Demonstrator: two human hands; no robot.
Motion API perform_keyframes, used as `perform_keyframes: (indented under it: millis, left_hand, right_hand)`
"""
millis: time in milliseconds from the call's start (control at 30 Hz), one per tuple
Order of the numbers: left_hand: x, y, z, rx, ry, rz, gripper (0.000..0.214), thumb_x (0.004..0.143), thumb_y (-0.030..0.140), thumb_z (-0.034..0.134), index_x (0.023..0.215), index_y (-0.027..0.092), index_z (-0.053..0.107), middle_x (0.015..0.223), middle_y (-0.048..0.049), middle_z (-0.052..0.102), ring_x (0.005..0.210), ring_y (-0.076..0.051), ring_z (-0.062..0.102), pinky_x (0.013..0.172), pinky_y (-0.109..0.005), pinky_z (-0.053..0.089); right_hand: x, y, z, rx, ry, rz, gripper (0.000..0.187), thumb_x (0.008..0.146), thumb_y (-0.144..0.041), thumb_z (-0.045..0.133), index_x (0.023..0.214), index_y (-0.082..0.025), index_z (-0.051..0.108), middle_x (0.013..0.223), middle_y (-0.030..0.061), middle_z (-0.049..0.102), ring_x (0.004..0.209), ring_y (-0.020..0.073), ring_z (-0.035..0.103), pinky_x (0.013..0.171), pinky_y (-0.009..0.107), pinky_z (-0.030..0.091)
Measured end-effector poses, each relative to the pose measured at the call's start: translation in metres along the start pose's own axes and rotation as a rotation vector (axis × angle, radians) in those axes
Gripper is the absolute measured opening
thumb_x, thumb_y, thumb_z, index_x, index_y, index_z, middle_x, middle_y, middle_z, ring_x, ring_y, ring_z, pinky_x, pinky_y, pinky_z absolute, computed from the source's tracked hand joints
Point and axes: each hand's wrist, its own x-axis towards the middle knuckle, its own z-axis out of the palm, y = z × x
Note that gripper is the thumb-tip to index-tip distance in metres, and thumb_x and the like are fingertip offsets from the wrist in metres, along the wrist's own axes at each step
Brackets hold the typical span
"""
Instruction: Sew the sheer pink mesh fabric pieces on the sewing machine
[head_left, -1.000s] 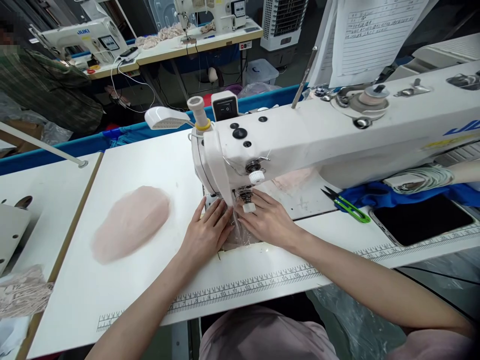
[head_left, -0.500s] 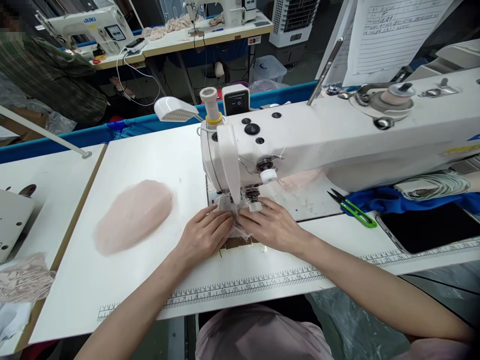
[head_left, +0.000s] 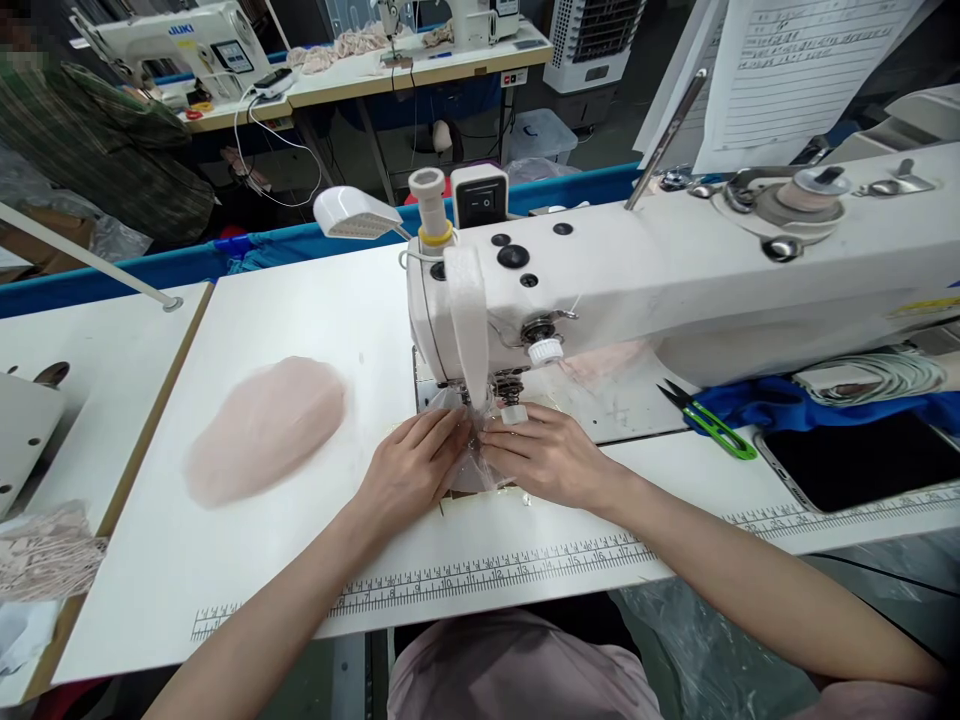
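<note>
A white sewing machine (head_left: 675, 270) stands on the white table (head_left: 300, 590). Under its needle lies a small sheer pink fabric piece (head_left: 471, 462). My left hand (head_left: 409, 470) pinches the fabric's left side, fingers curled together. From the right, my right hand (head_left: 544, 455) grips the same piece just in front of the presser foot. A pale pink band (head_left: 469, 320) hangs down the machine's head toward the needle.
A stack of pink fabric pieces (head_left: 262, 425) lies left of the machine. Green thread snips (head_left: 709, 420), blue cloth (head_left: 780, 405) and a dark phone (head_left: 862, 460) sit to the right. Lace scraps (head_left: 45, 560) rest far left. Another person (head_left: 97, 140) works at the back left.
Both hands have drawn closer together at the needle, going from lying flat on the fabric to pinching it. The camera has shifted slightly.
</note>
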Motion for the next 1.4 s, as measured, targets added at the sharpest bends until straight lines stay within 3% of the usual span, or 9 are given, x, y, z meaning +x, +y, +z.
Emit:
perform_keyframes:
  millis: [233, 733, 967, 1400]
  left_hand:
    - [-0.0047, 0.0009, 0.0031, -0.01, 0.028, 0.024, 0.037, 0.092, 0.017, 0.05, 0.128, 0.014, 0.058, 0.118, -0.0117, 0.068, 0.112, -0.025, 0.064, 0.097, -0.041, 0.054]
    - [-0.0026, -0.0006, 0.0048, 0.061, 0.015, 0.03, 0.031, 0.092, 0.017, 0.051, 0.12, 0.011, 0.063, 0.116, -0.0125, 0.069, 0.112, -0.025, 0.064, 0.097, -0.041, 0.054]
    - [0.0014, -0.0043, 0.0072, 0.068, 0.024, 0.0, 0.032, 0.092, 0.017, 0.051, 0.121, 0.01, 0.062, 0.119, -0.0131, 0.067, 0.113, -0.025, 0.063, 0.1, -0.042, 0.051]
    - [-0.0039, 0.0021, 0.0042, 0.05, 0.027, 0.036, 0.031, 0.092, 0.014, 0.05, 0.119, 0.011, 0.063, 0.113, -0.0108, 0.07, 0.11, -0.023, 0.065, 0.104, -0.044, 0.048]
  right_hand:
    - [-0.001, -0.001, 0.0009, -0.001, -0.026, 0.007, 0.023, 0.091, -0.007, 0.052, 0.081, -0.018, 0.07, 0.089, 0.0014, 0.075, 0.087, 0.012, 0.069, 0.093, 0.033, 0.052]
    - [-0.0007, -0.0007, 0.0025, 0.012, -0.002, 0.007, 0.019, 0.088, -0.005, 0.056, 0.083, -0.015, 0.071, 0.09, 0.0053, 0.075, 0.088, 0.0147, 0.07, 0.091, 0.033, 0.053]
    - [0.0021, 0.0026, 0.004, -0.031, 0.001, 0.008, 0.022, 0.09, -0.005, 0.053, 0.081, -0.016, 0.071, 0.09, 0.003, 0.076, 0.084, 0.0133, 0.069, 0.091, 0.032, 0.053]
    - [0.0018, 0.0019, 0.0055, -0.112, -0.02, -0.019, 0.022, 0.091, -0.005, 0.051, 0.093, -0.012, 0.072, 0.095, 0.005, 0.075, 0.086, 0.014, 0.069, 0.095, 0.033, 0.052]
